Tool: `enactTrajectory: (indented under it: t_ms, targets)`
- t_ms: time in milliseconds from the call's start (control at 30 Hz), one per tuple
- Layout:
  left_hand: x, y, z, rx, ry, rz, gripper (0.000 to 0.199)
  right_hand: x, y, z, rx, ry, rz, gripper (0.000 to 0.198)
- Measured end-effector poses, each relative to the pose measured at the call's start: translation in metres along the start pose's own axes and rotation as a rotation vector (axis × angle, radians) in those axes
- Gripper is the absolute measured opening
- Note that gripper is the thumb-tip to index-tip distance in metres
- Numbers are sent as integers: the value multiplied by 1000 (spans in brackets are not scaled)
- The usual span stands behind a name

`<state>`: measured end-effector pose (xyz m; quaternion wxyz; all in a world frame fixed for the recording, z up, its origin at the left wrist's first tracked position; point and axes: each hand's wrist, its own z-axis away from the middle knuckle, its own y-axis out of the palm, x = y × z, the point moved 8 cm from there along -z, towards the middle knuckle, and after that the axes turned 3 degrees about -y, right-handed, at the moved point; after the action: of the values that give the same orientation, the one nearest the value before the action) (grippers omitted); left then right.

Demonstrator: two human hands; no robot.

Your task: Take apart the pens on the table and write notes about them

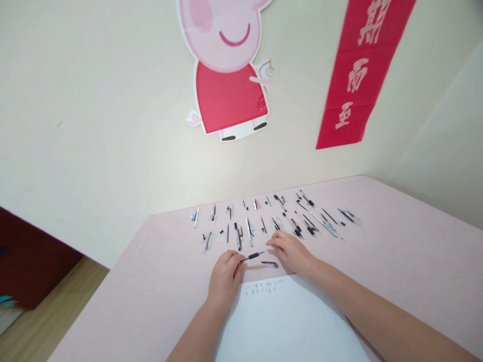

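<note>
My left hand (226, 274) is closed around the rear of a pen (254, 255), whose black grip and tip point right and slightly away from me. To the right, my right hand (290, 250) has thumb and fingers pinched together just beyond the pen's tip. Something tiny and dark may be at those fingertips, too small to name. A black pen cap (269, 264) lies on the pink table between my hands. Nearest to me is a large white sheet of paper (283, 322) with small handwritten marks along its top, partly under my forearms.
Several pens and pen parts, such as a white pen (196, 217) and a black pen (237, 236), lie in rows across the pink table (162, 261). Behind it rises a wall with a cartoon pig cutout (232, 95) and a red banner (350, 100).
</note>
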<state>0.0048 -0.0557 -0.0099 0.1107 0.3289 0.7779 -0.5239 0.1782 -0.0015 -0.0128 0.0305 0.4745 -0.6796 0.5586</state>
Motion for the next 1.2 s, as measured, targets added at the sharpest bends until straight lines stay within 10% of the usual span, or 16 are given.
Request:
enactTrajectory:
  t_ms: [233, 467, 1200]
  targets:
    - [1, -7, 0, -70, -2, 16, 17, -15, 3, 3, -72, 439, -655, 22]
    - [2, -14, -1, -152, -9, 35, 16, -1, 5, 11, -254, 585, -956, 31]
    - [0, -13, -2, -144, 15, -15, 16, 0, 24, 10, -233, 387, -738, 16]
